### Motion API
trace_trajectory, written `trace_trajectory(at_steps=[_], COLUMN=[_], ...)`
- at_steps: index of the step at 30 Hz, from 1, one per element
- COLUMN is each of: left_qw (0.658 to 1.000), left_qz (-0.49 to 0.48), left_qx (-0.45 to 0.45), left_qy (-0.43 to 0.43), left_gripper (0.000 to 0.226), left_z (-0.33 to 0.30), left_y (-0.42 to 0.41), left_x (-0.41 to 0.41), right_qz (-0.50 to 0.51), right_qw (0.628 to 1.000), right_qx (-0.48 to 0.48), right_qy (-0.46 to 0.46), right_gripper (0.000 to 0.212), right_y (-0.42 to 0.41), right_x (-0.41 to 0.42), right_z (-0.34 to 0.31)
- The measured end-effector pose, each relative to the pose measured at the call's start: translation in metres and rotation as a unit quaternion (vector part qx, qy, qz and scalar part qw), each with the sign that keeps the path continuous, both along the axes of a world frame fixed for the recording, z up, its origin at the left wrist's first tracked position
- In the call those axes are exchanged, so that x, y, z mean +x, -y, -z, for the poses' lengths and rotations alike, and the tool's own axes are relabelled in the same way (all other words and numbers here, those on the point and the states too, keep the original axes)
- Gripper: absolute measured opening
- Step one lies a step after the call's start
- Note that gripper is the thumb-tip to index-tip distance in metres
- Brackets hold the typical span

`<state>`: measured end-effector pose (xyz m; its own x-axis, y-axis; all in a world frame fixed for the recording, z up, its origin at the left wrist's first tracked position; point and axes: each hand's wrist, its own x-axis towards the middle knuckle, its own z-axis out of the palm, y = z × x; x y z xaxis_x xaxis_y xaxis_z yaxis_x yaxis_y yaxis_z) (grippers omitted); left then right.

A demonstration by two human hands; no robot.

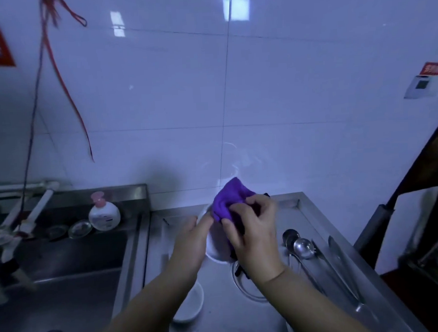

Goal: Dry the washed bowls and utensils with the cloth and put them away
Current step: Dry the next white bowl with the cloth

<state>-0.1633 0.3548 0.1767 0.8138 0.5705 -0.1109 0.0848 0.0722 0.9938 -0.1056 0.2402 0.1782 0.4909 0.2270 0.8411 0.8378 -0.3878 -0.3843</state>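
Second white bowl nearest, left hand grips tilted bowl, right hand seemingly pinching purple cloth inside.

Bare steel counter behind ladles and tongs; bowl crowds the near-left.

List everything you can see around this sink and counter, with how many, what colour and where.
cloth: 1, purple, over the held bowl
held bowl: 1, white, tilted above the counter, between both hands
second bowl: 1, white, on the counter, below the left forearm
ladles: 2, steel, on the counter at right
tongs: 1, steel, right of the ladles
soap bottle: 1, white with pink pump, sink ledge
glass dishes: 2, clear, left of the soap bottle
sink: 1, steel, left
counter: 1, steel, centre
left hand: holds the bowl's rim
right hand: grips the cloth
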Motion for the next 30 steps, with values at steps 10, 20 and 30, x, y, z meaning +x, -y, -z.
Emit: trace_trajectory(at_steps=[10,20,30], left_qw=[0.997,0.985,0.983], left_qz=[0.019,0.080,0.139], left_qx=[0.029,0.040,0.072], left_qy=[0.069,0.145,0.100], left_gripper=[0.023,0.021,0.015], left_z=[0.006,-0.012,-0.024], left_y=[0.009,-0.013,-0.027], left_x=[-0.004,-0.001,-0.009], right_qz=[0.095,-0.144,-0.132], right_qw=[0.944,0.940,0.878], right_qx=[-0.315,-0.301,-0.419], right_qy=[0.010,-0.069,0.189], right_gripper=[0.046,0.044,0.047], right_y=[-0.003,0.001,0.029], right_x=[-0.018,-0.031,-0.010], right_z=[0.006,-0.027,-0.017])
